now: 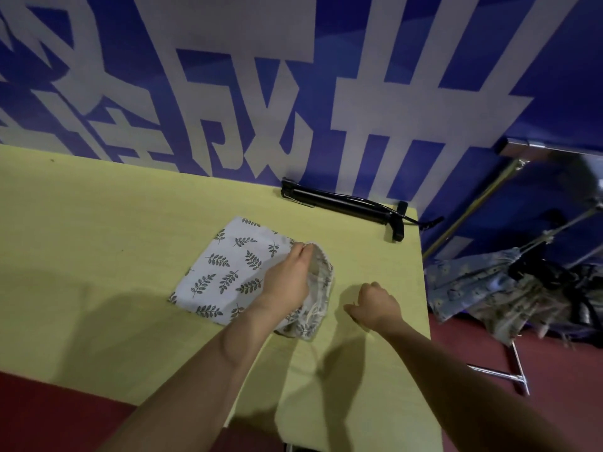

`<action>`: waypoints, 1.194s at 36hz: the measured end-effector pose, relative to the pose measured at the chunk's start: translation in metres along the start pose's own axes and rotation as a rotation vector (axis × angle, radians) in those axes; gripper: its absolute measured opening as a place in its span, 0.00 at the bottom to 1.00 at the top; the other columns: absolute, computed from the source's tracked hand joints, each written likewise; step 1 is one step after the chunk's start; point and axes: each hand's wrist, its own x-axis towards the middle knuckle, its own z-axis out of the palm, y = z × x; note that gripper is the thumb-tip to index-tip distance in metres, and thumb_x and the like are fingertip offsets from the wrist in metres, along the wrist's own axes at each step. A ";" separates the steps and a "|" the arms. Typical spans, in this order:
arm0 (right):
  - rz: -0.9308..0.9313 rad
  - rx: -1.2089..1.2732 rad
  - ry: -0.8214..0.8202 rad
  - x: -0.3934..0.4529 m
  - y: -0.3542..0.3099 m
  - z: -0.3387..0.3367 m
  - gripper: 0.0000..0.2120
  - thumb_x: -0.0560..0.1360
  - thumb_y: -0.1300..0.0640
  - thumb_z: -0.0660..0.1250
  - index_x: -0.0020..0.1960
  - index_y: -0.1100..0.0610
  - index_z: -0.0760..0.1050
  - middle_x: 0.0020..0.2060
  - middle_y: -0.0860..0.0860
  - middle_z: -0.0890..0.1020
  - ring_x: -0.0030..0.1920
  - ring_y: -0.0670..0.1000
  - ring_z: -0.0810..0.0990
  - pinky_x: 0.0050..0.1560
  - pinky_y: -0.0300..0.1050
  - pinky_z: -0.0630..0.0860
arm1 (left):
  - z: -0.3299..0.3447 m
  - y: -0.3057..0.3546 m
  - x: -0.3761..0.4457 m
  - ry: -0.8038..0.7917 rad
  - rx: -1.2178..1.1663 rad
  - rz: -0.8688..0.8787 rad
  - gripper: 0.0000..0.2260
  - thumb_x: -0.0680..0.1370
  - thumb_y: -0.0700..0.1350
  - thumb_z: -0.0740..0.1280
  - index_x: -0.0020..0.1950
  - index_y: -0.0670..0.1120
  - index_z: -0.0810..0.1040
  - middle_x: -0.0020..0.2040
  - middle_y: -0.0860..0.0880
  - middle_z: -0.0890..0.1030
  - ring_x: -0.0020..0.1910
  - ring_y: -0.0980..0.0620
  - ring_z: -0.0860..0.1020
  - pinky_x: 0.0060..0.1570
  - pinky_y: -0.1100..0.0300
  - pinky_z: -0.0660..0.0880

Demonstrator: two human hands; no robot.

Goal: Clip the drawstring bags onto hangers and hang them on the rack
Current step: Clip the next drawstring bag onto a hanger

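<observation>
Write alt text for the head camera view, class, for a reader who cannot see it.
A person's left hand pinches the gathered opening of a leaf-print drawstring bag lying on a yellow table. The right hand hovers beside it, curled; a black clip hanger lies beyond.

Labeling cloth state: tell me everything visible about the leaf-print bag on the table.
The drawstring bag looks like pale cloth printed with dark leaf sprigs. It lies flat on the yellow table, its gathered mouth toward the right, bunched and partly open, with a cord showing there. The left hand grips the mouth's rim. The right hand is beside it, not touching.
</observation>
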 end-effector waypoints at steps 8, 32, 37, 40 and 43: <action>0.012 0.155 0.015 -0.001 0.000 0.006 0.12 0.78 0.52 0.61 0.52 0.60 0.76 0.49 0.56 0.78 0.49 0.55 0.79 0.52 0.49 0.77 | 0.002 -0.002 0.005 -0.047 -0.085 0.023 0.32 0.73 0.29 0.58 0.76 0.45 0.56 0.73 0.50 0.60 0.52 0.47 0.75 0.37 0.55 0.73; -0.014 0.407 0.107 -0.004 -0.005 0.007 0.05 0.77 0.60 0.60 0.45 0.58 0.74 0.45 0.55 0.77 0.45 0.55 0.77 0.44 0.47 0.75 | 0.004 -0.006 0.000 -0.154 -0.194 0.008 0.36 0.72 0.29 0.58 0.77 0.48 0.51 0.77 0.51 0.54 0.60 0.47 0.73 0.44 0.55 0.75; -0.159 0.931 0.212 -0.006 -0.046 -0.027 0.06 0.75 0.65 0.66 0.40 0.58 0.75 0.34 0.51 0.78 0.34 0.48 0.75 0.37 0.40 0.72 | -0.009 -0.006 0.003 -0.153 -0.245 0.000 0.38 0.72 0.29 0.60 0.78 0.49 0.49 0.78 0.51 0.51 0.70 0.48 0.66 0.53 0.57 0.74; -0.249 0.944 0.180 -0.002 -0.074 -0.037 0.12 0.73 0.68 0.66 0.36 0.53 0.76 0.30 0.47 0.78 0.29 0.41 0.75 0.34 0.36 0.72 | -0.022 -0.007 0.009 -0.109 -0.272 -0.006 0.39 0.72 0.28 0.61 0.78 0.50 0.50 0.78 0.53 0.52 0.72 0.48 0.63 0.61 0.53 0.73; -0.318 0.772 0.154 0.005 -0.088 -0.037 0.06 0.74 0.63 0.67 0.43 0.57 0.81 0.37 0.50 0.82 0.38 0.45 0.78 0.42 0.42 0.74 | -0.035 -0.009 0.016 -0.078 -0.273 -0.009 0.39 0.73 0.29 0.62 0.77 0.51 0.50 0.78 0.54 0.52 0.72 0.49 0.64 0.61 0.52 0.73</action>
